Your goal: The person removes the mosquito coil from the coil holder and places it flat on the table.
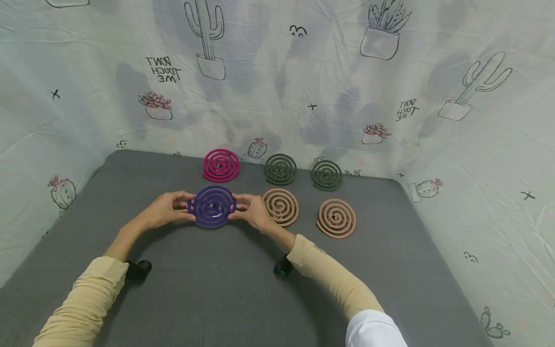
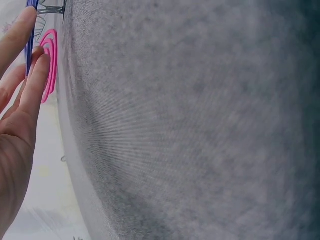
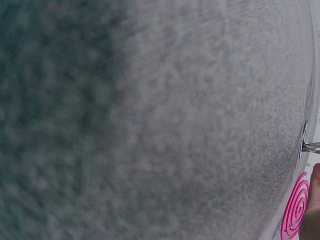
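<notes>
A purple mosquito coil (image 1: 213,206) is held up between both hands at the left of the grey table. My left hand (image 1: 166,210) pinches its left rim with thumb and fingertips. The opposite rim is pinched by my right hand (image 1: 255,212). Seen edge-on in the left wrist view, the coil (image 2: 30,50) sits between the thumb and fingers. Just behind it is a pink coil (image 1: 221,165). A peach coil (image 1: 281,207) lies beside the right hand, which partly covers it. In the right wrist view only a sliver of the hand (image 3: 311,217) shows.
Two green coils, one nearer the middle (image 1: 280,169) and one further right (image 1: 326,175), are in the back row. Another peach coil (image 1: 336,218) is at the front right. A cactus-print cloth (image 1: 277,86) hangs behind the table (image 1: 208,289). Small metal stand (image 2: 50,9).
</notes>
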